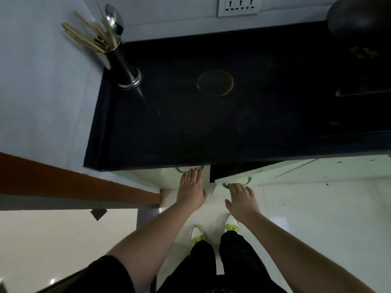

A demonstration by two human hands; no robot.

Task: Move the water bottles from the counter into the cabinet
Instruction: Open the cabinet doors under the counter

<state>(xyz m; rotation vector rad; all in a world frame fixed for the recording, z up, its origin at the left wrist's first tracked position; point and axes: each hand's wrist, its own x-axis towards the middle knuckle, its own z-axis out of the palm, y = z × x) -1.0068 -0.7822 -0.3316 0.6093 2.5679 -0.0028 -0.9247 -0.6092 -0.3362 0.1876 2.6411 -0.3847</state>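
Note:
No water bottle shows anywhere in the head view. The black counter (190, 123) has a faint yellowish ring mark (215, 82) on it. Below its front edge are two pale cabinet doors. The left door (167, 178) lies nearly flush; my left hand (191, 187) rests on it with straight fingers, fingertips at its metal handle (181, 170). The right door (275, 172) stands ajar, with a dark gap (224, 170) behind it. My right hand (242, 197) touches that door near its handle (248, 180), fingers extended. The cabinet's inside is hidden.
A steel utensil holder (124, 66) with chopsticks and a spoon stands at the counter's back left corner. A dark round pot (359, 20) sits on a black appliance at the back right. A wall socket (239, 6) is above. A brown wooden ledge (74, 185) runs along the left.

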